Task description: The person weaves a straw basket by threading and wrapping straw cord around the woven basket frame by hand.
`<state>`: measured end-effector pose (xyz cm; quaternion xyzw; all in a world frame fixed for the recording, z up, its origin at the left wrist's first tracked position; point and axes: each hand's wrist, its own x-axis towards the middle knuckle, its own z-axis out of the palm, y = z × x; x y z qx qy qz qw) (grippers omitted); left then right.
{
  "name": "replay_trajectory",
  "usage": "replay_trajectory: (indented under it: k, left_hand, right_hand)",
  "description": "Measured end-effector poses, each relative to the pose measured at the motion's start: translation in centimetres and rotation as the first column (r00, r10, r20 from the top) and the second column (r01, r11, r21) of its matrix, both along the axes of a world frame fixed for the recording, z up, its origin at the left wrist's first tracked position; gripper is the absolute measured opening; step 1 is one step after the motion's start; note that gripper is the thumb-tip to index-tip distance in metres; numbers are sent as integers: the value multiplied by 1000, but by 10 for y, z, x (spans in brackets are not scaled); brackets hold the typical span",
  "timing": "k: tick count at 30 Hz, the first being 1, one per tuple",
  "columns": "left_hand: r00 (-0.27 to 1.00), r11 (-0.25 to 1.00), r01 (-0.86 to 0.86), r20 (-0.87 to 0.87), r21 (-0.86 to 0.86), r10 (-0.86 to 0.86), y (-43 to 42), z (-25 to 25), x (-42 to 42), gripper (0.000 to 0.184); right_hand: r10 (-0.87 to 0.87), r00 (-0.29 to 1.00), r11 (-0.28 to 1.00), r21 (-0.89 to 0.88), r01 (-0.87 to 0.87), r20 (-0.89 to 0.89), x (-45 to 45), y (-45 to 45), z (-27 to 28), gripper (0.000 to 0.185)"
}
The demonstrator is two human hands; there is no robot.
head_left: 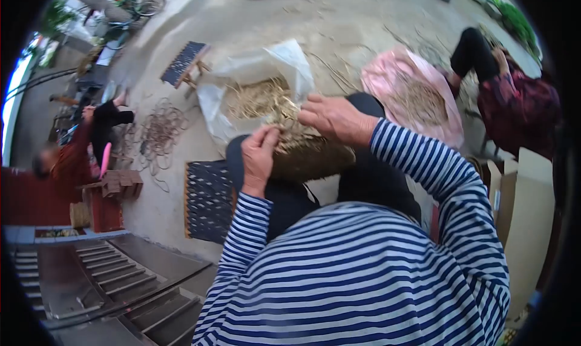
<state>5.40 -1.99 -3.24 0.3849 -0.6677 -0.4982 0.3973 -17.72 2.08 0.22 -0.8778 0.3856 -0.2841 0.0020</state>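
Observation:
On my lap rests a brown, rough fibrous piece (315,159) that looks woven, with loose pale straw strands (285,113) sticking out of its far edge. My left hand (258,155) is closed at the near left of these strands, thumb and fingers pinched together on them. Across from it, my right hand (334,119) is closed too, its fingers curled at the strands from the right. The exact ends between the fingertips are too small to make out. Just beyond my knees lies an open white sack (212,119) with dry straw in it.
A pink sack (445,128) of similar straw stands to the right, near a seated person (514,110). Another person (78,140) sits at the left by a tangle of cords (160,131). Low stools (184,61), a patterned mat-like seat (209,201) and a cardboard box (526,207) surround me.

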Motion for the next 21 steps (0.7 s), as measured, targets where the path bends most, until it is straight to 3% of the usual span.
replay_trajectory:
  k: [3, 5, 6, 7, 10, 12, 13, 16, 18, 20, 21]
  left_hand:
    - [996, 1000, 19, -92, -15, -21, 1, 2, 3, 17]
    - [996, 999, 18, -91, -37, -21, -2, -2, 6, 18]
    - [994, 984, 99, -21, -151, -103, -4, -1, 8, 18]
    - [982, 948, 188, 59, -256, -179, -4, 1, 8, 18]
    - [980, 949, 197, 71, -246, -185, 1, 4, 5, 17]
    - [981, 962, 193, 75, -191, -181, -1, 5, 5, 17]
    - [979, 961, 198, 79, -194, -186, -1, 5, 5, 17]
    - [978, 858, 163, 198, -488, -73, 1, 14, 2, 15]
    - [949, 754, 148, 306, -640, 74, 6, 22, 2, 19]
    - [947, 694, 167, 310, -700, 85, 15, 37, -7, 26]
    - [942, 705, 227, 335, -672, 16, 18, 44, -14, 31]
  right_hand:
    - [-148, 989, 988, 35, 148, -4, -33, 37, -5, 14]
    - [-362, 932, 920, 161, 357, -2, -76, 74, -15, 11]
    - [-466, 874, 874, 227, 430, 141, -106, 92, -44, 11]
    - [-571, 821, 805, 207, 556, 15, -124, 114, -41, 11]
    - [-611, 788, 763, 207, 613, -77, -116, 149, -57, 14]
    - [-556, 830, 794, 319, 517, 39, -114, 149, -62, 18]
    - [-550, 832, 749, 482, 455, 69, -115, 148, -61, 26]
    - [-693, 670, 589, 745, 313, 266, -113, 134, -29, 27]
    - [-680, 639, 706, 556, 439, 360, -105, 114, -15, 25]
    - [-647, 606, 751, 523, 404, 462, -79, 89, -10, 30]
    - [-578, 668, 805, 465, 369, 469, -64, 75, -10, 35]
